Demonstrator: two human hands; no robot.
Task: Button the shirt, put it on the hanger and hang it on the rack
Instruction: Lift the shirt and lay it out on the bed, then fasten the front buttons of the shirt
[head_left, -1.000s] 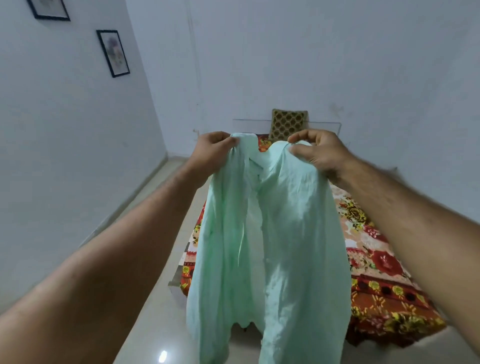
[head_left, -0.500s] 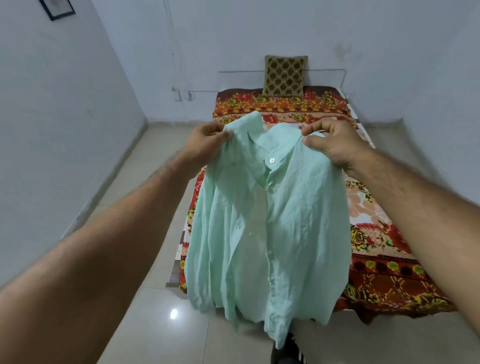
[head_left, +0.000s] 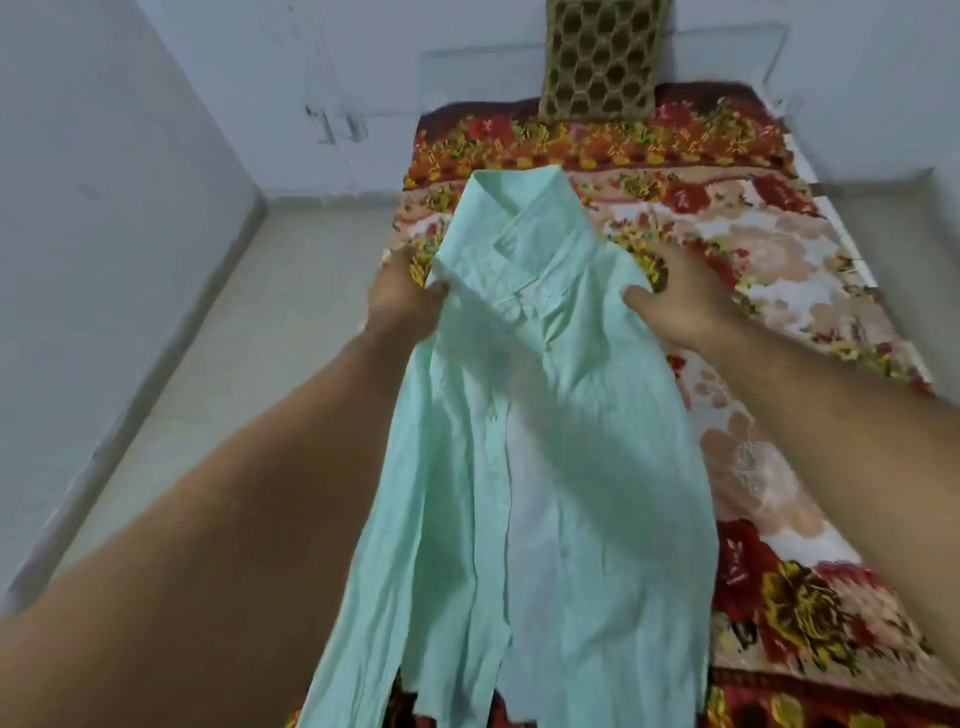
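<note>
A pale mint-green shirt stretches front side up over the bed, collar pointing away from me, its front open below the collar with the white inside showing. My left hand grips the shirt's left shoulder. My right hand holds the right shoulder, thumb on top of the fabric. The shirt's lower hem hangs near the bed's front edge. No hanger or rack is in view.
The bed carries a red, yellow and cream floral blanket. A brown patterned cushion leans on the white wall at the far end. Pale tiled floor runs along the bed's left side, bounded by a white wall.
Both hands have brought the shirt down and forward from hanging in the air to lying over the bed. My view has tilted down; the wall pictures have left the frame.
</note>
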